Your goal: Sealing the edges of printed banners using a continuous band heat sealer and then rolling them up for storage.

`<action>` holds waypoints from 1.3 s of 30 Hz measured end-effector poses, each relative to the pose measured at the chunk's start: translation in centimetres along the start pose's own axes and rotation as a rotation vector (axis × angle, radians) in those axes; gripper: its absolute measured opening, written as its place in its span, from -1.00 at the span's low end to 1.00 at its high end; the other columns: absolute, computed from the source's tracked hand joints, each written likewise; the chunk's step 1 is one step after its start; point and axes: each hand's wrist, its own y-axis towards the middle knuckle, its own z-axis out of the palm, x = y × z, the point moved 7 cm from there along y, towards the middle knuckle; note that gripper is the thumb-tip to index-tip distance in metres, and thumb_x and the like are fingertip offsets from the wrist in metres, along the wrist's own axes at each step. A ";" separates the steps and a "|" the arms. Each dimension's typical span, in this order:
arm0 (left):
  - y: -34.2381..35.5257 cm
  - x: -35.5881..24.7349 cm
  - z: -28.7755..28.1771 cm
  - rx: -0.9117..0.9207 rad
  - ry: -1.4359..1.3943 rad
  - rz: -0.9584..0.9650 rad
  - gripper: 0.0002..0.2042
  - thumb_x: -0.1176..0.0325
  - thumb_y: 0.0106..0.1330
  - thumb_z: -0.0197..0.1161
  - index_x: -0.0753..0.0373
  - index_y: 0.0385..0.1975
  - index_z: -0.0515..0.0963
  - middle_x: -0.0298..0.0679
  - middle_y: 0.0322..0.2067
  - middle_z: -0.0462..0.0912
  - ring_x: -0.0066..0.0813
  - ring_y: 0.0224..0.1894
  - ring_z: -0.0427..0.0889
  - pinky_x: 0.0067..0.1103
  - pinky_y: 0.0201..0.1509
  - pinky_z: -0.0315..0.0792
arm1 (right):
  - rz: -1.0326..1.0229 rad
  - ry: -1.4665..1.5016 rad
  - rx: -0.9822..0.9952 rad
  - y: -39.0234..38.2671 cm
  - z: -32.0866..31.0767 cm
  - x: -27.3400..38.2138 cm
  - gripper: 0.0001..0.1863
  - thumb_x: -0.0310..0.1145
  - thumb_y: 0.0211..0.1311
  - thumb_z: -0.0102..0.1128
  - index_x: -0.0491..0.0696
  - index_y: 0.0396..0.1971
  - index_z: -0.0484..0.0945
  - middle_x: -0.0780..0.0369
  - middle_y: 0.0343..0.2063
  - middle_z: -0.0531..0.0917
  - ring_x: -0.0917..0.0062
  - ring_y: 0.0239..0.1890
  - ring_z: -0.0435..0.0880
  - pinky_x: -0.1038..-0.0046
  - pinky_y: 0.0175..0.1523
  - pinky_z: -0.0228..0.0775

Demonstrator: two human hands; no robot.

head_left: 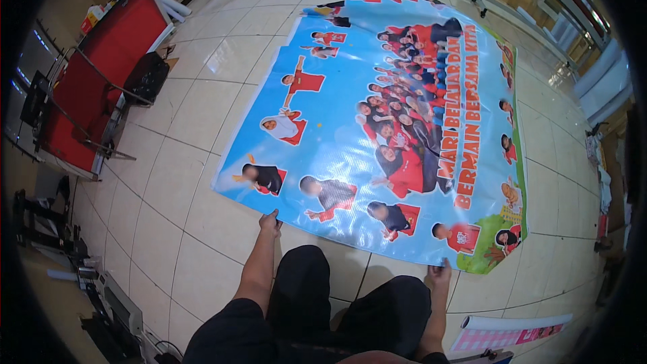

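Pinching the near edge of the blue banner (377, 128) on the tiled floor (202, 243), left hand (269, 222) and right hand (440, 273) each held it.

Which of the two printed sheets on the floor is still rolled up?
The small pink printed sheet, lying by the right hand, is partly rolled at one end. The large blue printed banner lies spread flat, both hands gripping its near edge.

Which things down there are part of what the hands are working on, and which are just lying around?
In hand:
- large blue printed banner, spread flat on the tiled floor
- left hand and right hand, each gripping the banner's near edge

Lying about:
- rolled pink print, lower right
- red-topped table, left
- black bag beside it
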 end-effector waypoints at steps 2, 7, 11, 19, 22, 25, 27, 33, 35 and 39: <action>1.1 -0.8 -1.4 -0.054 0.130 0.011 -0.90 0.50 0.31 0.20 0.23 -0.22 0.48 -0.29 -0.35 0.57 -0.55 -0.46 0.56 -0.61 -0.57 0.49 | 0.095 -0.060 0.010 1.0 0.3 -1.9 -0.82 -0.21 0.30 0.12 0.00 -0.39 0.52 0.25 -0.49 0.63 0.41 -0.46 0.63 0.25 -0.12 0.59; -0.5 0.2 -0.8 0.199 0.397 -0.104 -0.88 0.41 0.31 0.24 0.22 -0.21 0.50 -0.27 -0.35 0.60 -0.52 -0.38 0.59 -0.65 -0.41 0.51 | -0.398 -0.223 -0.180 2.5 -0.3 4.0 -0.69 -0.38 0.27 0.13 -0.14 -0.02 0.44 0.06 -0.14 0.59 0.20 -0.15 0.65 0.15 -0.03 0.56; -5.9 0.7 1.1 0.684 0.991 -0.279 -0.70 0.14 0.32 0.25 0.23 -0.13 0.58 -0.22 -0.27 0.67 -0.50 -0.30 0.63 -0.64 -0.21 0.51 | -0.610 -0.524 -0.806 -7.5 1.8 2.3 -0.48 -0.40 0.19 0.19 -0.17 0.15 0.33 -0.01 0.04 0.50 0.09 0.06 0.54 0.15 0.15 0.43; -5.6 -12.0 -17.3 0.026 1.193 0.584 -0.76 0.31 0.14 0.22 0.31 -0.26 0.58 0.01 -0.28 0.65 -0.02 -0.20 0.63 -0.31 -0.09 0.50 | -1.275 -2.333 0.266 -18.6 16.3 -22.1 -0.15 -0.18 0.05 0.29 -0.09 0.35 0.14 -0.07 0.35 0.15 0.08 0.38 0.14 0.20 0.39 0.07; -9.8 -13.1 -29.1 -0.277 1.383 0.599 -0.57 0.32 0.07 0.26 0.38 -0.04 0.49 0.13 -0.08 0.55 -0.03 0.00 0.53 -0.29 0.10 0.42 | -1.150 -2.564 0.413 -17.0 14.0 -25.3 -0.31 -0.23 0.15 0.14 -0.19 0.27 0.24 0.03 0.34 0.17 0.11 0.41 0.06 0.21 0.42 -0.02; -16.3 -12.7 -36.7 -0.449 1.034 0.125 -0.53 0.35 0.07 0.24 0.38 0.03 0.45 0.14 -0.03 0.53 -0.07 0.08 0.51 -0.36 0.16 0.39 | -1.112 -2.614 0.570 -19.6 13.5 -24.0 -0.30 -0.21 0.14 0.15 -0.16 0.28 0.24 0.03 0.34 0.19 0.09 0.40 0.09 0.20 0.41 0.01; -17.1 -12.1 -43.9 -0.548 0.959 0.188 -0.53 0.37 0.08 0.22 0.39 0.03 0.45 0.12 -0.02 0.53 -0.10 0.10 0.51 -0.38 0.17 0.39 | -1.063 -2.599 0.699 -21.4 13.1 -25.9 -0.29 -0.19 0.14 0.15 -0.15 0.28 0.24 0.03 0.33 0.20 0.08 0.39 0.10 0.20 0.40 0.02; -6.6 -23.1 -47.0 -0.492 0.766 0.545 -0.58 0.48 0.15 0.18 0.44 0.04 0.41 0.02 0.03 0.52 -0.20 0.13 0.49 -0.42 0.21 0.36 | -0.904 -2.540 0.916 -23.6 14.4 -31.5 -0.27 -0.14 0.12 0.16 -0.10 0.29 0.23 0.03 0.31 0.23 0.04 0.36 0.15 0.19 0.37 0.07; -2.2 -27.5 -40.0 -0.316 0.748 0.647 -0.58 0.47 0.18 0.19 0.37 0.07 0.41 0.00 0.02 0.52 -0.21 0.09 0.51 -0.43 0.18 0.38 | -0.861 -2.553 0.903 -24.0 15.6 -31.0 -0.26 -0.12 0.12 0.17 -0.08 0.30 0.23 0.03 0.31 0.25 0.03 0.35 0.16 0.19 0.36 0.09; 6.0 -35.0 -35.8 -0.146 0.975 0.605 -0.54 0.43 0.20 0.26 0.23 0.13 0.39 -0.02 -0.01 0.54 -0.26 0.00 0.52 -0.43 0.07 0.43 | -0.789 -2.490 1.008 -26.5 22.1 -36.8 -0.24 -0.08 0.11 0.18 -0.05 0.30 0.23 0.03 0.30 0.27 0.00 0.32 0.19 0.18 0.34 0.13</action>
